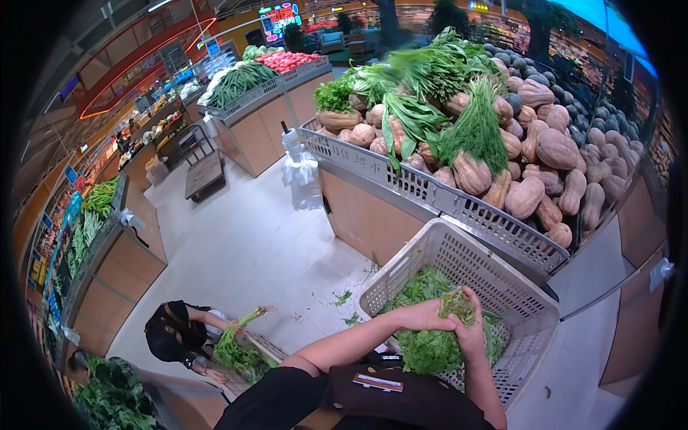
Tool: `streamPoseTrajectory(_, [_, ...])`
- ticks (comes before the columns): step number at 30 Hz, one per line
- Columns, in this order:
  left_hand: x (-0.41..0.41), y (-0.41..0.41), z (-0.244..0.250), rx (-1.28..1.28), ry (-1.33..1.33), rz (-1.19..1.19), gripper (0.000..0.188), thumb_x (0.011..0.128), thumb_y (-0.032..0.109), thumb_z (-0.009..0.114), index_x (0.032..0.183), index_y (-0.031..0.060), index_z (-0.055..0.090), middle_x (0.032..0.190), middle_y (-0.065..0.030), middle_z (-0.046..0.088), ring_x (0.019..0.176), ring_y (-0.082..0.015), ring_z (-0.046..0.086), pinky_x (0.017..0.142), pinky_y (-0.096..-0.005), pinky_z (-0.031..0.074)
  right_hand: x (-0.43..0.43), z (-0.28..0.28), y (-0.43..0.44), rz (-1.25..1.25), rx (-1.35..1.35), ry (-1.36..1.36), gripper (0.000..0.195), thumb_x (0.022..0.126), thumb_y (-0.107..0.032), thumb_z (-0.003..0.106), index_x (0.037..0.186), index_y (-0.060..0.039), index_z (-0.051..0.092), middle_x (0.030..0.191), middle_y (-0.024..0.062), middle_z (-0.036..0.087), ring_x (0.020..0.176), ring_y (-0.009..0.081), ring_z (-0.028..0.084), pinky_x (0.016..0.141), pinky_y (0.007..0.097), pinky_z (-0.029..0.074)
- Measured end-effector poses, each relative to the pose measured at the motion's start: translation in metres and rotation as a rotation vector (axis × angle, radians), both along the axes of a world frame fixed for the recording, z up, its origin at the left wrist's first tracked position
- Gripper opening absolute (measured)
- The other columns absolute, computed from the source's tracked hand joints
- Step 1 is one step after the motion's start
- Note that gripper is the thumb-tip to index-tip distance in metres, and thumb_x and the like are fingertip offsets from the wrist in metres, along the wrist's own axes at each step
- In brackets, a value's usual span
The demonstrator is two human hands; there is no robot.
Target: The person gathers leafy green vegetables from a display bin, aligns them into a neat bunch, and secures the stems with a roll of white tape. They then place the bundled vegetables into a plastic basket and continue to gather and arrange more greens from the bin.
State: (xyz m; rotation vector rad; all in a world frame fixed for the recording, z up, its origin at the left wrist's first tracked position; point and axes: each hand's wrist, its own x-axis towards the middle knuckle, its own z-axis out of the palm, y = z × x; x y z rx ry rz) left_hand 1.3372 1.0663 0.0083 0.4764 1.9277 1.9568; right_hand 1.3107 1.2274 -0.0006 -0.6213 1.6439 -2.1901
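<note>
A bunch of leafy green herbs, perhaps coriander (430, 349), is held between both hands over a pale perforated plastic crate (518, 285). My left hand (422, 314) grips it from the left, thumb lying across the stems. Around its right side curls my right hand (471, 330), fingers near the tangled stem end at the top. The leaves hang downward toward my body. Below, more loose greens (424, 282) lie in the crate, partly hidden by my hands and forearms.
Ahead, a display stand with a grey lattice edge (371, 164) bears pumpkins (524, 199) and bunched greens (473, 129). Leaf scraps (342, 298) litter the floor. A crouching person (177, 333) at lower left holds greens over another crate (263, 344). A flatbed trolley (205, 174) stands farther off.
</note>
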Motion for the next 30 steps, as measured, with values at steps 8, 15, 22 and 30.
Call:
streamPoseTrajectory(8, [0.000,0.013,-0.032,0.247,-0.226,0.303,0.058,0.077,0.020,0.070,0.126,0.0042,0.043,0.115,-0.0030,0.054,0.106,-0.0125,0.048,0.091,-0.0294,0.039,-0.016,-0.006,-0.009,0.022,0.064,-0.078,0.065,0.088,-0.038,0.054,0.137,-0.0066,0.026,0.130,0.0094,0.040,0.117,0.0185,0.040,0.099,0.0317,0.031])
streamPoseTrajectory(15, [0.015,-0.008,-0.037,1.009,-0.542,0.188,0.063,0.081,0.037,0.058,0.132,0.0080,0.036,0.125,-0.0129,0.048,0.111,-0.0257,0.052,0.091,-0.0376,0.046,-0.013,0.026,-0.011,0.058,0.276,0.048,0.060,0.089,-0.037,0.051,0.137,-0.0082,0.029,0.140,0.0146,0.028,0.129,0.0265,0.026,0.105,0.0361,0.023])
streamPoseTrajectory(22, [0.031,-0.036,-0.050,1.139,-0.440,0.328,0.066,0.084,0.050,0.047,0.134,0.0088,0.033,0.132,-0.0132,0.042,0.116,-0.0252,0.046,0.097,-0.0402,0.041,0.023,0.055,-0.006,0.156,0.634,0.823,0.047,0.082,-0.028,0.062,0.124,-0.0137,0.048,0.137,0.0135,0.032,0.128,0.0327,0.030,0.102,0.0441,0.027])
streamPoseTrajectory(30, [0.043,-0.026,-0.040,1.202,-0.215,0.300,0.065,0.087,0.051,0.043,0.132,0.0045,0.034,0.130,-0.0152,0.042,0.118,-0.0291,0.042,0.097,-0.0422,0.040,0.025,0.061,-0.010,0.288,0.471,0.711,0.031,0.084,-0.022,0.059,0.112,-0.0076,0.058,0.120,0.0131,0.052,0.116,0.0295,0.045,0.096,0.0394,0.034])
